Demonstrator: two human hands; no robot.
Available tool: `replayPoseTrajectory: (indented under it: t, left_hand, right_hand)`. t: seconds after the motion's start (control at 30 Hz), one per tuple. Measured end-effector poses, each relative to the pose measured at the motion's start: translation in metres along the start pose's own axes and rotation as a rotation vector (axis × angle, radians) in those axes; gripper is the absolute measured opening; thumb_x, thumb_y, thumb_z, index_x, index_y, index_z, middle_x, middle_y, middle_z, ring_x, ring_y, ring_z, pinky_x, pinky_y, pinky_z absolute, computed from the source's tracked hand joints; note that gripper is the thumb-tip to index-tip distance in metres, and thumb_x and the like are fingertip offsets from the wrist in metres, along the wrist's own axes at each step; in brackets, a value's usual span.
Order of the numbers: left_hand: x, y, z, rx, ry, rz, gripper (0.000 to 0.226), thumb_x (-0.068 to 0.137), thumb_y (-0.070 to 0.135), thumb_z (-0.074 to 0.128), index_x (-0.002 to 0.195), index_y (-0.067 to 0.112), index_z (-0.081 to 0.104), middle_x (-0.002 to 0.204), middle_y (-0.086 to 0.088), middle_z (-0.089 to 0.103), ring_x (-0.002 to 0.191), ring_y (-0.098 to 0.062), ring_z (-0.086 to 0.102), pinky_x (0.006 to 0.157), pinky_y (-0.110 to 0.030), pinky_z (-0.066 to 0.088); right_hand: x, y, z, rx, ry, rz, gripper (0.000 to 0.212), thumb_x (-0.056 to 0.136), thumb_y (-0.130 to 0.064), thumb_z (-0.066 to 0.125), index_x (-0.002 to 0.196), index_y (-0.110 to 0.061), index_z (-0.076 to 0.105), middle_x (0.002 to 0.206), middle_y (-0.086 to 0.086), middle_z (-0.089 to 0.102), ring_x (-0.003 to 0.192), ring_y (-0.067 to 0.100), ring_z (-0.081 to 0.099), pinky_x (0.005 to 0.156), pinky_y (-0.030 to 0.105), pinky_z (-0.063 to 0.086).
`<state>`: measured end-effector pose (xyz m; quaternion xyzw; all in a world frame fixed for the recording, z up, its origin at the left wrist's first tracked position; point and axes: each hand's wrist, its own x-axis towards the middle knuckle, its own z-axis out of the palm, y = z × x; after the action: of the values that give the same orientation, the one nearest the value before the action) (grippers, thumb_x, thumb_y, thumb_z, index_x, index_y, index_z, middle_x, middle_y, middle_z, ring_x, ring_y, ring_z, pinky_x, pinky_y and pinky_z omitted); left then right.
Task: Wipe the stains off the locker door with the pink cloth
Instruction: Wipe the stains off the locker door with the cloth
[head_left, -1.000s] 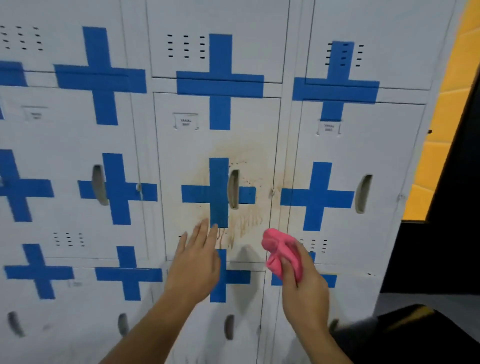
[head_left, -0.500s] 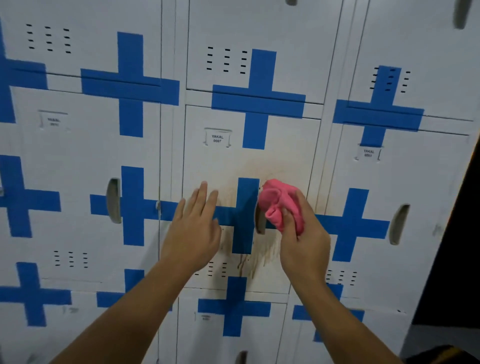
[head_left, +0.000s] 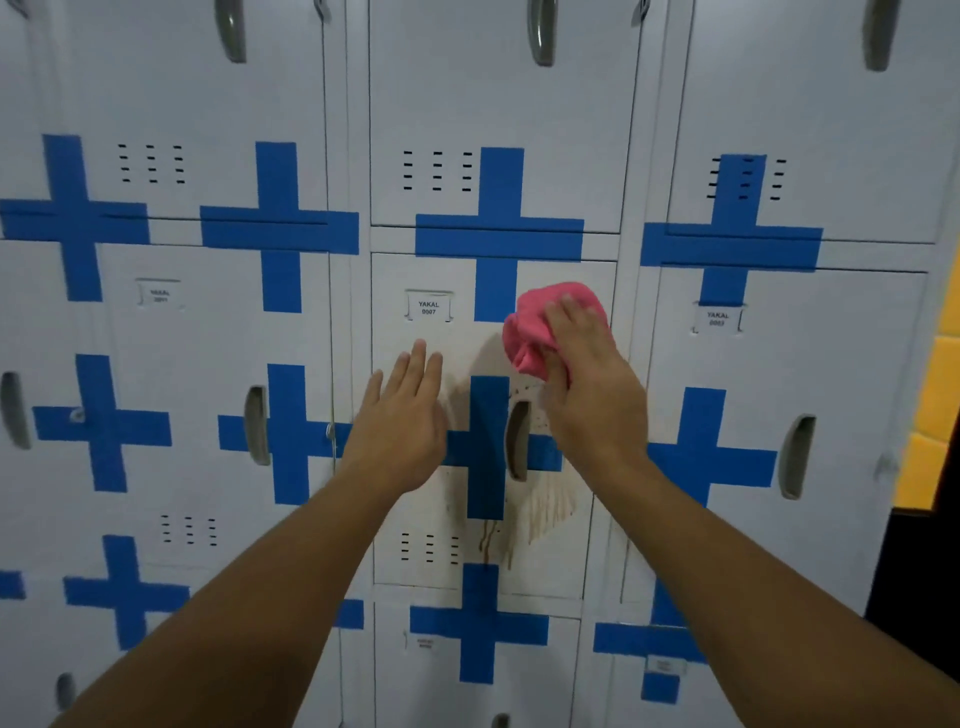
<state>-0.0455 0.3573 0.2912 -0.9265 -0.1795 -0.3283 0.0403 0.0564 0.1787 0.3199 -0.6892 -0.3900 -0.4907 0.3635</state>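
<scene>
The white locker door (head_left: 410, 358) labelled YAKAL 0007 fills the middle of the view, with a blue tape cross over its handle slot. Brown stains (head_left: 545, 506) streak down it below and around the cross. My right hand (head_left: 587, 384) presses a bunched pink cloth (head_left: 535, 327) against the door's upper right part, above the handle slot. My left hand (head_left: 402, 421) rests flat with fingers apart on the door's left side, holding nothing.
White lockers with blue tape crosses surround the stained door on all sides. A handle slot (head_left: 518, 439) lies just below the cloth. A yellow wall (head_left: 930, 415) and a dark gap (head_left: 914, 597) lie beyond the lockers' right edge.
My right hand has carried the pink cloth up from below the handle level to the door's upper right. My left hand has risen onto the door's left side. The view has moved closer.
</scene>
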Motion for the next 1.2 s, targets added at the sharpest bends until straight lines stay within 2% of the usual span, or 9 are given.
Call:
replayPoseTrajectory:
  t: [0.1,0.17,0.33,0.5,0.63,0.8,0.9,1.03,1.2]
  left_hand:
    - [0.034,-0.013,0.018,0.006,0.048,0.027,0.06,0.107,0.036,0.01,0.16,0.021,-0.013,0.167,-0.002,-0.025,0.156,-0.021,-0.017,0.129,-0.046,0.0]
    - [0.052,-0.029,0.036,0.044,0.093,0.063,0.061,0.105,0.041,0.003,0.157,0.023,-0.022,0.163,-0.001,-0.034,0.153,-0.022,-0.027,0.128,-0.047,-0.005]
    - [0.076,-0.066,0.071,0.168,0.224,0.203,0.066,0.106,0.05,0.009,0.157,0.025,-0.024,0.164,-0.001,-0.033,0.152,-0.02,-0.029,0.125,-0.045,-0.014]
    - [0.08,-0.072,0.083,0.2,0.33,0.244,0.067,0.105,0.048,0.014,0.161,0.018,-0.008,0.168,-0.007,-0.02,0.156,-0.025,-0.019,0.126,-0.045,-0.011]
    - [0.082,-0.072,0.086,0.206,0.36,0.253,0.066,0.105,0.046,0.012,0.162,0.016,-0.004,0.169,-0.009,-0.016,0.157,-0.027,-0.015,0.127,-0.046,-0.01]
    - [0.082,-0.073,0.085,0.211,0.356,0.264,0.065,0.106,0.044,0.013,0.162,0.016,-0.006,0.169,-0.01,-0.016,0.157,-0.027,-0.014,0.127,-0.046,-0.009]
    - [0.082,-0.073,0.083,0.203,0.343,0.263,0.065,0.106,0.047,0.011,0.161,0.019,-0.011,0.168,-0.008,-0.02,0.156,-0.026,-0.017,0.126,-0.045,-0.011]
    - [0.082,-0.074,0.083,0.195,0.348,0.267,0.066,0.106,0.045,0.016,0.161,0.019,-0.01,0.168,-0.007,-0.02,0.156,-0.025,-0.019,0.125,-0.042,-0.016]
    - [0.081,-0.073,0.083,0.174,0.363,0.278,0.065,0.106,0.045,0.013,0.161,0.018,-0.008,0.169,-0.008,-0.018,0.156,-0.026,-0.016,0.126,-0.044,-0.013]
  right_hand:
    - [0.016,0.017,0.039,-0.246,-0.223,-0.278,0.075,0.088,-0.009,0.07,0.154,-0.018,0.034,0.161,0.01,0.029,0.148,0.036,0.023,0.116,0.048,0.014]
    - [0.016,0.03,0.065,-0.363,-0.382,-0.391,0.081,0.092,-0.019,0.066,0.158,-0.021,0.019,0.165,0.011,0.008,0.151,0.036,0.002,0.115,0.047,-0.008]
    - [0.007,0.079,0.08,-0.39,-0.356,-0.361,0.094,0.089,-0.038,0.068,0.159,-0.019,0.009,0.165,0.009,0.005,0.151,0.031,0.003,0.12,0.051,0.006]
    - [0.011,0.065,0.078,-0.24,-0.192,-0.017,0.07,0.099,-0.05,0.015,0.159,-0.016,0.002,0.166,0.008,-0.003,0.151,0.029,-0.009,0.123,0.045,0.0]
    - [-0.004,0.036,0.111,-0.245,-0.22,-0.065,0.071,0.102,-0.027,0.04,0.159,-0.014,-0.001,0.166,0.011,-0.009,0.151,0.032,-0.013,0.122,0.045,-0.005]
    - [0.003,0.069,0.092,-0.396,-0.367,-0.341,0.082,0.099,-0.042,0.046,0.158,-0.02,-0.006,0.165,0.007,-0.012,0.151,0.028,-0.013,0.118,0.044,-0.012]
    - [0.022,0.079,0.07,-0.351,-0.317,-0.134,0.076,0.1,-0.052,0.027,0.158,-0.02,-0.009,0.165,0.006,-0.014,0.151,0.029,-0.013,0.12,0.043,-0.011]
    - [0.024,0.046,0.091,-0.313,-0.204,0.018,0.078,0.101,-0.03,0.044,0.158,-0.011,-0.006,0.164,0.014,-0.012,0.15,0.034,-0.014,0.122,0.046,-0.006]
    - [-0.012,0.045,0.103,-0.377,-0.432,-0.294,0.086,0.097,-0.028,0.052,0.158,-0.016,-0.008,0.164,0.01,-0.016,0.15,0.03,-0.017,0.117,0.043,-0.016]
